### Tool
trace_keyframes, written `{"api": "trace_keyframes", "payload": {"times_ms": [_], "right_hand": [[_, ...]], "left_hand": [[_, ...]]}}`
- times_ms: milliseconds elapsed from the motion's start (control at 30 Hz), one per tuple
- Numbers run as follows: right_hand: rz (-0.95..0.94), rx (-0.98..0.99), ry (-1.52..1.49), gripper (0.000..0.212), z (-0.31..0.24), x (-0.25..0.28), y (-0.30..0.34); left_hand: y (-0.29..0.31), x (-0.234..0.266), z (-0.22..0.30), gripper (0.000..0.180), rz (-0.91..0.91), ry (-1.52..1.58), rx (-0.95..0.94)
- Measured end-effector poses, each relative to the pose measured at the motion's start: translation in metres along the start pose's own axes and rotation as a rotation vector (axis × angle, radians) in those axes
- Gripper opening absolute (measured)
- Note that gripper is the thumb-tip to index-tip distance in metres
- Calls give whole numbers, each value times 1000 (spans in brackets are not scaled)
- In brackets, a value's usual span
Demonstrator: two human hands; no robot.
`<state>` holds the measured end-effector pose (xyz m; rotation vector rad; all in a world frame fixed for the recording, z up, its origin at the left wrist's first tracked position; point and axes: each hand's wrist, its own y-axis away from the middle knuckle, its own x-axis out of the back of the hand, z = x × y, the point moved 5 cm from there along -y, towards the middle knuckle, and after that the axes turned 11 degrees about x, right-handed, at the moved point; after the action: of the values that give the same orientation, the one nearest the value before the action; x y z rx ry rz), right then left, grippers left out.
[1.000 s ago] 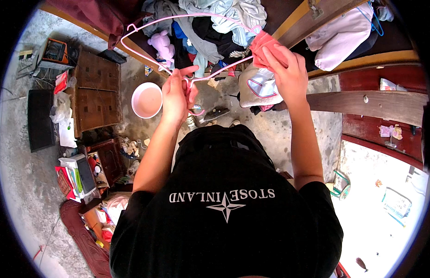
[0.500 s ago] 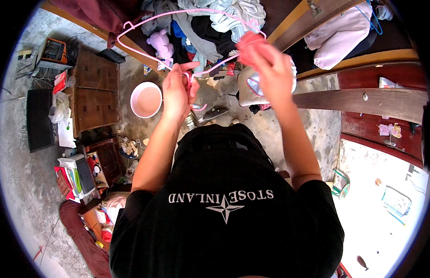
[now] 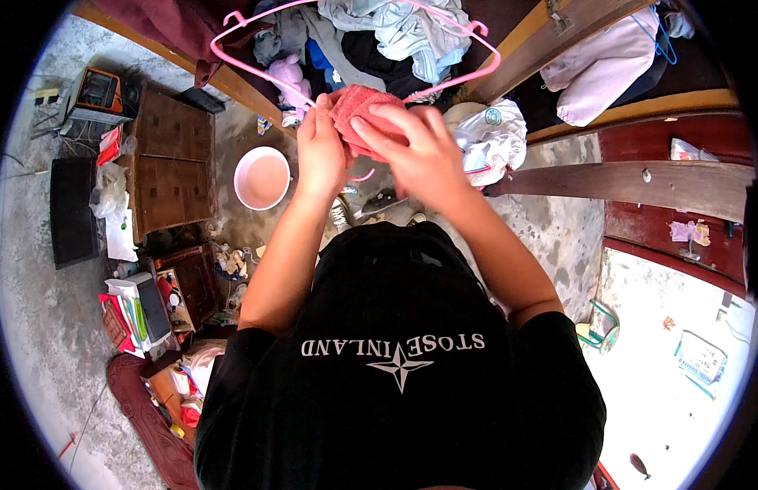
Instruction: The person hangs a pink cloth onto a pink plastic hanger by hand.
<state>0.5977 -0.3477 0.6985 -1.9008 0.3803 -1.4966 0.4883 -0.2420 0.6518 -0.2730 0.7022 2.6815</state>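
A pink plastic clothes hanger (image 3: 477, 75) is held out in front of me, its wide bar away from me and its hook curving down beneath my hands. My left hand (image 3: 320, 155) is closed around the hanger near its neck. My right hand (image 3: 424, 155) presses a bunched coral-red cloth (image 3: 361, 104) against the hanger's neck, right beside the left fingers. The cloth covers the middle of the hanger, and the right fingertips lie over the cloth.
A white basin (image 3: 240, 175) of cloudy water stands on the floor left of my arms. Heaped clothes (image 3: 395, 33) fill an open wardrobe ahead, with a pink plush toy (image 3: 289, 75) at its edge. A wooden door panel (image 3: 624, 176) juts in at right. White fabric (image 3: 493, 139) lies nearby.
My right hand has moved left with the red cloth, from the hanger's right end to its neck. The hanger has shifted slightly right and farther from me.
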Motion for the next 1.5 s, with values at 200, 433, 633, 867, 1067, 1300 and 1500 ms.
{"api": "trace_keyframes", "payload": {"times_ms": [200, 433, 633, 867, 1067, 1300, 1500], "right_hand": [[-15, -133, 97, 52, 51, -5, 7], [-9, 89, 53, 47, 25, 5, 3], [-96, 79, 128, 54, 71, 22, 24], [-124, 102, 375, 56, 122, 43, 44], [-62, -87, 586, 60, 115, 30, 54], [243, -903, -375, 26, 167, -23, 102], [425, -1067, -945, 21, 164, -60, 96]], "left_hand": [[3, 2, -3, 52, -67, -47, -50], [1, -2, -8, 48, -66, 136, 87], [-2, 19, -26, 51, -160, 156, 199], [2, 32, -24, 51, -179, 118, 209], [4, 27, -21, 48, -90, -115, 13], [7, 21, -35, 20, 42, -551, -405], [10, 16, -56, 29, -115, -672, -249]]}}
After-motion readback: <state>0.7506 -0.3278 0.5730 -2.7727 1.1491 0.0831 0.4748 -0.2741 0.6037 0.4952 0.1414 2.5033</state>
